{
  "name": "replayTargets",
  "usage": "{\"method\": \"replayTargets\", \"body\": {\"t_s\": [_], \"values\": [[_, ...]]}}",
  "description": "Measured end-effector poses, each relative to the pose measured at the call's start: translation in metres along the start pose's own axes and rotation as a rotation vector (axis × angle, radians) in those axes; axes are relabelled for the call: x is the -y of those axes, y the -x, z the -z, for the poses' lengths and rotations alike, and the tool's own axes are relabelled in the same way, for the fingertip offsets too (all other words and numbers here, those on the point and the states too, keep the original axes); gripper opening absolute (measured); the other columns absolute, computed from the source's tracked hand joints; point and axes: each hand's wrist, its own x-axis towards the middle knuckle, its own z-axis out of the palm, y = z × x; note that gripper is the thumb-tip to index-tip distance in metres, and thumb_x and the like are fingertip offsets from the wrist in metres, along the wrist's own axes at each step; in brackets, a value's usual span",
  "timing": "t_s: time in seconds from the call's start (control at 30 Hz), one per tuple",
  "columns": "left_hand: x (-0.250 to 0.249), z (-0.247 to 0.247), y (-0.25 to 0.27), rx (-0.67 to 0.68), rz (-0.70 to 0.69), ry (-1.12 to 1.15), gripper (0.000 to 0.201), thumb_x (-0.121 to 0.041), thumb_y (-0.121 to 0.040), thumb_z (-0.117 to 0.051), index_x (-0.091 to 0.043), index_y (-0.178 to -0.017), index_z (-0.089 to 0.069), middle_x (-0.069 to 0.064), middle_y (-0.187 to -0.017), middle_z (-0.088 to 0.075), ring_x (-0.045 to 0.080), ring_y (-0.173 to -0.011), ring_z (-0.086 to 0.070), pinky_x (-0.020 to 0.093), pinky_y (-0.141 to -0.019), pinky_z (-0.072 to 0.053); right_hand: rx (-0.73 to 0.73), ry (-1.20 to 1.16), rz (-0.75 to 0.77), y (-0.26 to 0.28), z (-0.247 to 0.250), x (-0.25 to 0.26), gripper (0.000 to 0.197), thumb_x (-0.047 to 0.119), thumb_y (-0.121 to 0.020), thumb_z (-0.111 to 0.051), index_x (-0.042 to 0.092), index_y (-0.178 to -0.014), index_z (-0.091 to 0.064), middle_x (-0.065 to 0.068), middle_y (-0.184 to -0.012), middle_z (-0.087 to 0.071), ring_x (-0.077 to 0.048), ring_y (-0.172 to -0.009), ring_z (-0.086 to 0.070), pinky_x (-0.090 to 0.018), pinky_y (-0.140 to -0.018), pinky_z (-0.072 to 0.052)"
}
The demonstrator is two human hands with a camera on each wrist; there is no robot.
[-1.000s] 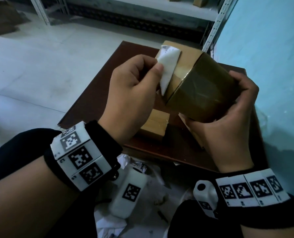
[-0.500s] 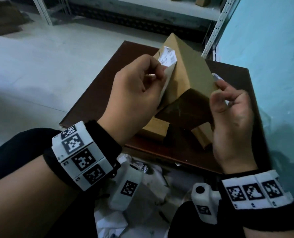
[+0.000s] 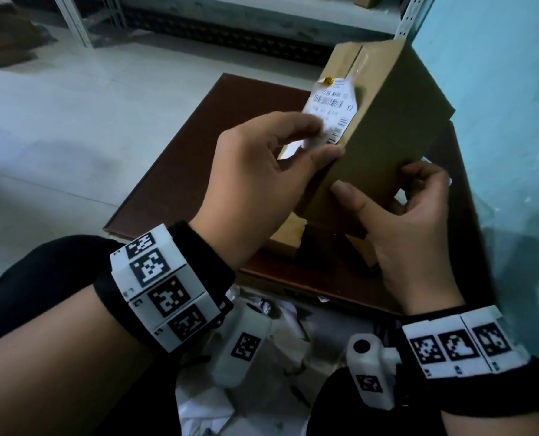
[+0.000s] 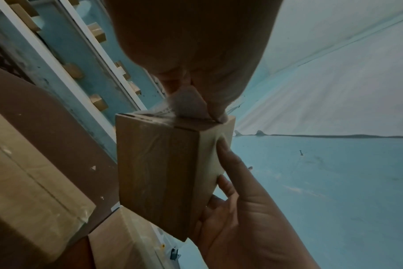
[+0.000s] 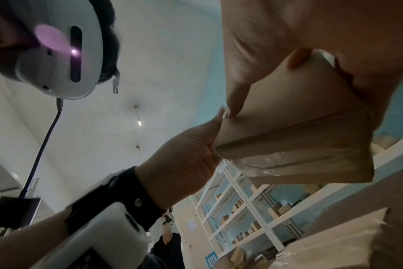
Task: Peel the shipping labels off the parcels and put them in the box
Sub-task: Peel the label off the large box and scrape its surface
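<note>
A brown cardboard parcel (image 3: 384, 121) is held upright above the table. Its white shipping label (image 3: 332, 103) with a barcode faces me. My left hand (image 3: 324, 140) pinches the label's lower end between thumb and forefinger, and that end stands lifted off the cardboard. My right hand (image 3: 383, 185) grips the parcel's lower part, thumb on the near face. In the left wrist view the raised label corner (image 4: 187, 102) sits at the fingertips on top of the parcel (image 4: 159, 172). The right wrist view shows the parcel (image 5: 299, 131) from below, the left hand (image 5: 193, 145) at its edge.
A dark brown table (image 3: 199, 146) lies under the hands, with other cardboard parcels (image 3: 285, 237) on it. Crumpled white labels (image 3: 205, 407) lie in a container below, between my knees. A blue wall (image 3: 497, 89) is close on the right, metal shelving (image 3: 261, 20) behind.
The parcel has been turned so its labelled face points toward me. My right hand has moved from the side to the lower end. My left hand still pinches the label.
</note>
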Motion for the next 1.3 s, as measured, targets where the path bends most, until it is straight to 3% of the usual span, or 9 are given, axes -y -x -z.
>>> {"method": "replayTargets", "body": {"t_s": [0.13,0.33,0.43,0.57,0.8,0.93,1.07,1.17,1.3], "values": [[0.005,-0.002,-0.002,0.013,-0.101,-0.108,0.014,-0.017,-0.095,-0.075,-0.006,-0.101,-0.081,0.003,-0.114,-0.076,0.008,-0.106,-0.072,0.031,-0.091,-0.061,-0.060,-0.113,-0.073,-0.003,-0.005,0.002,0.080,0.056,-0.071,-0.091,0.037,-0.129,-0.040,0.002,-0.131,-0.070,-0.014,-0.116,-0.075,-0.052,-0.101,-0.062],[0.006,0.000,-0.003,0.203,-0.180,-0.083,0.012,-0.010,-0.101,-0.067,-0.001,-0.101,-0.074,0.005,-0.116,-0.074,0.008,-0.111,-0.069,0.022,-0.090,-0.057,-0.132,-0.156,-0.173,-0.005,-0.006,0.006,0.122,0.064,-0.066,-0.091,0.039,-0.162,-0.019,0.013,-0.133,-0.070,-0.007,-0.114,-0.075,-0.050,-0.097,-0.062],[0.008,-0.002,0.000,0.172,-0.118,-0.005,0.014,-0.010,-0.103,-0.063,-0.001,-0.109,-0.072,0.003,-0.119,-0.074,0.007,-0.113,-0.069,0.024,-0.095,-0.055,-0.110,-0.223,-0.220,-0.005,-0.004,0.009,0.102,0.052,-0.076,-0.082,0.032,-0.160,-0.028,0.006,-0.132,-0.073,-0.010,-0.111,-0.077,-0.042,-0.087,-0.065],[0.007,-0.007,0.001,0.121,-0.183,-0.037,0.023,-0.017,-0.096,-0.076,0.002,-0.109,-0.076,0.009,-0.120,-0.075,0.012,-0.117,-0.070,0.031,-0.094,-0.060,-0.115,-0.262,-0.196,-0.002,-0.008,0.009,0.092,0.045,-0.079,-0.079,0.029,-0.158,-0.033,0.001,-0.133,-0.074,-0.014,-0.113,-0.077,-0.037,-0.082,-0.066],[0.009,-0.009,0.000,0.199,-0.279,-0.124,0.012,-0.008,-0.099,-0.071,0.001,-0.093,-0.076,0.009,-0.111,-0.074,0.014,-0.105,-0.072,0.025,-0.084,-0.059,-0.139,-0.218,-0.202,-0.003,-0.005,0.000,0.117,0.055,-0.061,-0.091,0.023,-0.156,-0.031,-0.005,-0.135,-0.071,-0.019,-0.112,-0.078,-0.048,-0.090,-0.066],[0.012,-0.015,0.003,0.176,-0.197,-0.106,0.010,-0.008,-0.100,-0.068,-0.001,-0.094,-0.073,0.007,-0.115,-0.072,0.012,-0.106,-0.069,0.026,-0.088,-0.058,-0.135,-0.253,-0.198,-0.005,-0.001,-0.002,0.119,0.051,-0.065,-0.091,0.018,-0.162,-0.030,-0.010,-0.136,-0.072,-0.025,-0.115,-0.077,-0.049,-0.086,-0.066],[0.005,-0.018,0.006,0.165,-0.069,-0.012,0.019,-0.017,-0.103,-0.063,-0.002,-0.110,-0.074,0.004,-0.119,-0.074,0.008,-0.111,-0.069,0.027,-0.091,-0.058,-0.154,-0.287,-0.169,-0.004,-0.001,-0.003,0.115,0.045,-0.069,-0.093,0.015,-0.160,-0.028,-0.011,-0.137,-0.071,-0.026,-0.115,-0.077,-0.046,-0.083,-0.067],[0.004,-0.017,0.005,0.157,-0.073,-0.034,0.035,-0.029,-0.098,-0.073,-0.002,-0.120,-0.073,0.005,-0.118,-0.073,0.010,-0.111,-0.069,0.032,-0.084,-0.062,-0.166,-0.220,-0.146,-0.001,-0.001,-0.004,0.115,0.049,-0.067,-0.094,0.021,-0.155,-0.025,-0.007,-0.133,-0.072,-0.025,-0.114,-0.078,-0.050,-0.091,-0.065],[0.010,-0.016,0.002,0.137,-0.179,-0.115,0.017,-0.018,-0.095,-0.075,-0.003,-0.101,-0.079,0.007,-0.113,-0.074,0.013,-0.107,-0.071,0.035,-0.086,-0.060,-0.133,-0.193,-0.158,0.002,-0.001,-0.004,0.113,0.061,-0.060,-0.089,0.028,-0.149,-0.028,0.002,-0.124,-0.074,-0.017,-0.110,-0.078,-0.050,-0.096,-0.063]]}}
